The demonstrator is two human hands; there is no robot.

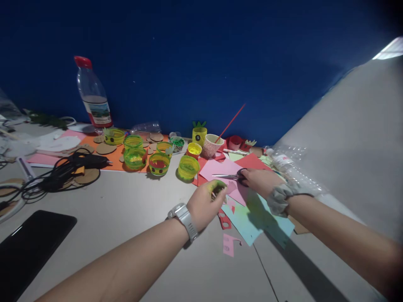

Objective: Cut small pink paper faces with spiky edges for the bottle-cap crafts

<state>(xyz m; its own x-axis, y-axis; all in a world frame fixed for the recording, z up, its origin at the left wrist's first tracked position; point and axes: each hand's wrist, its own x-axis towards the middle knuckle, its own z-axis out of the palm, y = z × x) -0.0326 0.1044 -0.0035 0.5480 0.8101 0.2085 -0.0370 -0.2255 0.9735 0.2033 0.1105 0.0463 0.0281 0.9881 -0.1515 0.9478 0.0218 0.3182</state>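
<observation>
My left hand (203, 205), wearing a grey watch, is closed around a small yellow-green painted cup (215, 184), most of it hidden by the fingers. To its right, my right hand (262, 181) grips the dark handles of a pair of scissors (225, 176). The metal blades point left and lie over pink paper (217, 167). Under and around it are red paper (252, 161) and light blue-green paper (247, 226). Near my left hand stands another yellow-green cup (189, 168). A red strip with holes (224, 219) and a pink paper scrap (228, 245) lie below the hands.
Several painted cups stand on orange paper (118, 163) at the left. A patterned cup (211, 147) holds a red stick. Further left are a red-capped bottle (94, 94), a glue gun (90, 160) with tangled cable and a black phone (37, 243). A clear plastic bottle (291, 167) lies right.
</observation>
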